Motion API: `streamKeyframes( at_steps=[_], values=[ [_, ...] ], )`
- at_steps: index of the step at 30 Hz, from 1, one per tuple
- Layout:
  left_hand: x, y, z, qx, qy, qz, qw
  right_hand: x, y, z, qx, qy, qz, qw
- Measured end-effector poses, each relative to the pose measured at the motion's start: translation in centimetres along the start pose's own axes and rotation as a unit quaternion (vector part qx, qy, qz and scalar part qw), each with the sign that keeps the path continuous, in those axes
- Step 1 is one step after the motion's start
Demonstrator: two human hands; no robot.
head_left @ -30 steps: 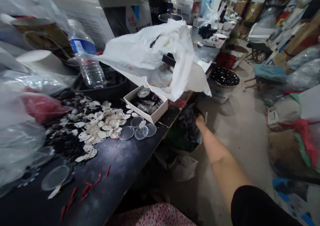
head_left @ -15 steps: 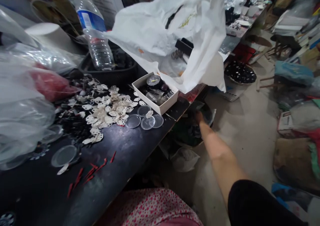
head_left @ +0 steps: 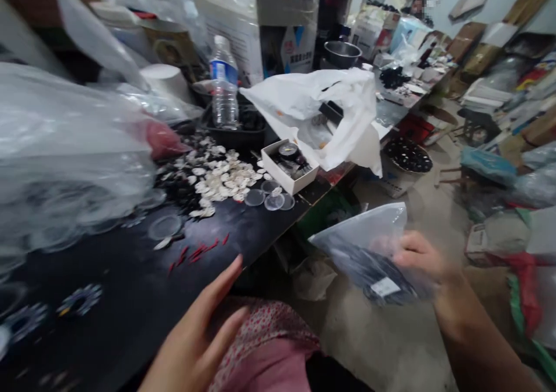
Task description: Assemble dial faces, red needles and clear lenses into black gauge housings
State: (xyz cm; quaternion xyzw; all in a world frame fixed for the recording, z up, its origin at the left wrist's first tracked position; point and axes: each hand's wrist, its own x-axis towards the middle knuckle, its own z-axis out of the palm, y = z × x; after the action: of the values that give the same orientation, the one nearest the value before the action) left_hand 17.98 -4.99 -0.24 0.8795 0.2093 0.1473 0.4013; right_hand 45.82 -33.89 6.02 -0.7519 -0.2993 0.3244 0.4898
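Note:
My right hand [head_left: 417,256] grips a clear plastic bag [head_left: 369,262] by its side, beyond the table edge and above the floor. Dark thin parts and a white label show inside the bag. My left hand [head_left: 204,322] is over my lap at the table's front edge, fingers apart and holding nothing. Nearest to it on the black table [head_left: 143,317] lie several small red pieces [head_left: 200,251]. Behind them are a heap of white flat pieces [head_left: 226,175], clear round discs [head_left: 273,200] and an open white box [head_left: 289,169] of small parts.
A white plastic bag [head_left: 321,114] stands open behind the box. A water bottle [head_left: 225,85] rises from a black tray [head_left: 243,134]. Large clear bags [head_left: 73,149] cover the table's left side. A bucket of dark pieces [head_left: 406,157] stands on the floor. Another person [head_left: 420,7] is far back.
My right hand has come up from below the table edge with the clear bag in it. My left hand has entered view. The camera view has shifted, showing more of the room behind.

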Motion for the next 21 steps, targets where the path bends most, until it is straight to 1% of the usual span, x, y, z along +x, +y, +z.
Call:
streamKeyframes(
  at_steps=[2, 3, 4, 5, 6, 7, 8, 9, 11, 12, 14, 16, 17, 18, 19, 20, 21],
  values=[
    [1.3, 1.5, 0.4, -0.032, -0.048, -0.006, 0.998, 0.1, -2.5, 3.0, 0.059, -0.095, -0.079, 0.991],
    [1.8, 1.9, 0.1, -0.041, -0.066, -0.010, 0.997, 0.6, -3.5, 4.8, 0.101, -0.144, -0.128, 0.976],
    [1.9, 2.1, -0.6, -0.051, -0.087, -0.026, 0.995, 1.3, -4.4, 6.7, 0.146, -0.183, -0.174, 0.956],
    [1.6, 2.2, -1.7, -0.054, -0.105, -0.049, 0.992, 2.1, -5.3, 8.6, 0.185, -0.212, -0.209, 0.937],
    [0.8, 2.2, -3.1, -0.051, -0.103, -0.075, 0.991, 2.9, -6.1, 10.5, 0.214, -0.230, -0.229, 0.921],
    [-0.5, 2.3, -4.7, -0.037, -0.083, -0.100, 0.991, 3.7, -6.8, 12.2, 0.231, -0.249, -0.239, 0.910],
    [-2.1, 2.6, -6.5, -0.013, -0.047, -0.118, 0.992, 4.5, -7.4, 13.7, 0.239, -0.265, -0.242, 0.902],
    [-3.9, 3.1, -8.3, 0.021, 0.002, -0.126, 0.992, 5.1, -8.0, 15.0, 0.242, -0.282, -0.241, 0.897],
    [-7.5, 4.8, -11.6, 0.097, 0.096, -0.112, 0.984, 5.8, -8.7, 17.0, 0.229, -0.311, -0.229, 0.893],
    [-9.0, 5.7, -12.8, 0.129, 0.125, -0.099, 0.979, 6.0, -8.8, 17.8, 0.210, -0.316, -0.218, 0.899],
    [-11.0, 7.2, -14.6, 0.171, 0.151, -0.069, 0.971, 5.9, -8.7, 18.9, 0.126, -0.320, -0.193, 0.919],
    [-11.8, 7.4, -15.4, 0.198, 0.138, -0.036, 0.970, 5.7, -8.4, 19.9, 0.001, -0.305, -0.196, 0.932],
    [-11.7, 6.9, -15.4, 0.211, 0.124, -0.025, 0.969, 5.6, -8.2, 20.4, -0.055, -0.278, -0.214, 0.935],
    [-11.6, 6.3, -15.3, 0.225, 0.108, -0.018, 0.968, 5.5, -8.2, 21.0, -0.100, -0.231, -0.241, 0.937],
    [-11.3, 5.5, -14.9, 0.239, 0.090, -0.018, 0.967, 5.4, -8.2, 21.6, -0.138, -0.171, -0.273, 0.937],
    [-11.1, 4.6, -14.5, 0.250, 0.073, -0.022, 0.965, 5.4, -8.4, 22.4, -0.170, -0.110, -0.308, 0.929],
    [-11.0, 3.9, -14.0, 0.257, 0.058, -0.029, 0.964, 5.4, -8.8, 23.2, -0.203, -0.073, -0.345, 0.914]
  ],
)
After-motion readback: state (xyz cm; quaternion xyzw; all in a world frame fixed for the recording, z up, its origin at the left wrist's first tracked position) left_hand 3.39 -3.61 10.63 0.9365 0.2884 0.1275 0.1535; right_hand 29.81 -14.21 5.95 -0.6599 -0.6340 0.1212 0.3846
